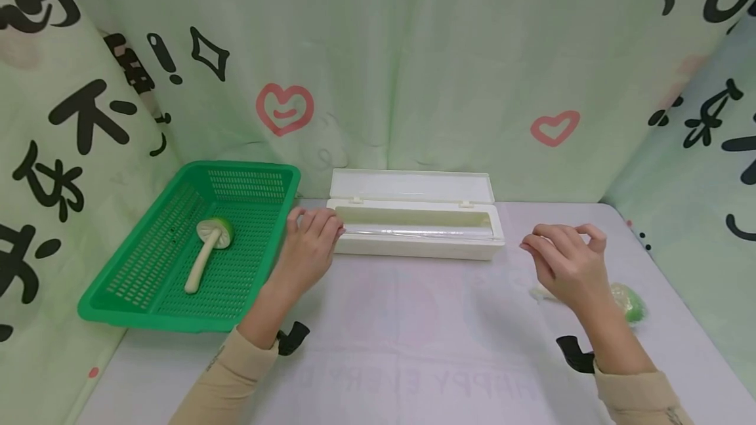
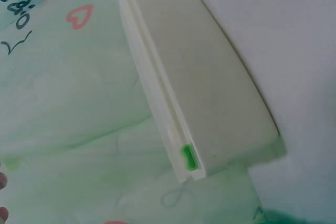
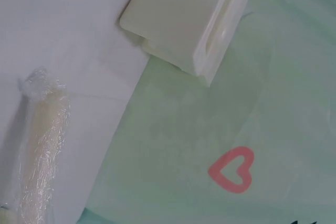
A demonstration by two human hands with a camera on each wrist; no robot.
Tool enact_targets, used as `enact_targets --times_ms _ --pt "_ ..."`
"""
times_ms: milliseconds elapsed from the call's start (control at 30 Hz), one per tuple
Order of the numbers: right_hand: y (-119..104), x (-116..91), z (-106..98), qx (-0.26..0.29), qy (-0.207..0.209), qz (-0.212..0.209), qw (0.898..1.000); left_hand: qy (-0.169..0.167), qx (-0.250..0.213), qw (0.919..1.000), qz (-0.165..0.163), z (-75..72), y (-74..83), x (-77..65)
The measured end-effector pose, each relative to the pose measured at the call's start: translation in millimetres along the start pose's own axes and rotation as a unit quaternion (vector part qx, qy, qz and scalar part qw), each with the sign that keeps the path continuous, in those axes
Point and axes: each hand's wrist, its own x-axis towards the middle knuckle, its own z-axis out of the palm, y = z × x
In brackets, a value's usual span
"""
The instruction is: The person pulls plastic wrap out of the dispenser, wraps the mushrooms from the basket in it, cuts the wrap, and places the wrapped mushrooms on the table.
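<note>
A white cling film box (image 1: 413, 249) stands on the table with its lid (image 1: 411, 185) raised, and a roll of clear cling film (image 1: 418, 232) lies inside. At the box's left end is my left hand (image 1: 310, 241); its fingers are bent, with the tips beside the end of the roll. My right hand (image 1: 564, 261) is raised beyond the right end, fingertips drawn together. Whether either hand pinches clear film cannot be seen. Below the right hand lies a mushroom wrapped in film (image 3: 44, 150), partly hidden by the wrist in the head view.
A green basket (image 1: 159, 321) stands at the left, and an unwrapped mushroom (image 1: 207, 251) with a pale stem and green-edged cap lies in it. A pale green curtain (image 1: 413, 84) with printed hearts and lettering hangs behind the white table (image 1: 378, 346) and along its sides.
</note>
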Motion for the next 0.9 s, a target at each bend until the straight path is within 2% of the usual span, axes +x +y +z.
enact_targets --times_ms 567,900 --pt "-10.4 21.2 -16.0 -0.003 0.052 -0.014 0.999 0.029 -0.009 0.9994 0.016 -21.7 7.7 13.5" --pt "-12.0 28.8 -23.5 -0.002 0.097 -0.021 0.995 0.037 -0.039 0.9985 0.015 -36.8 12.5 18.0"
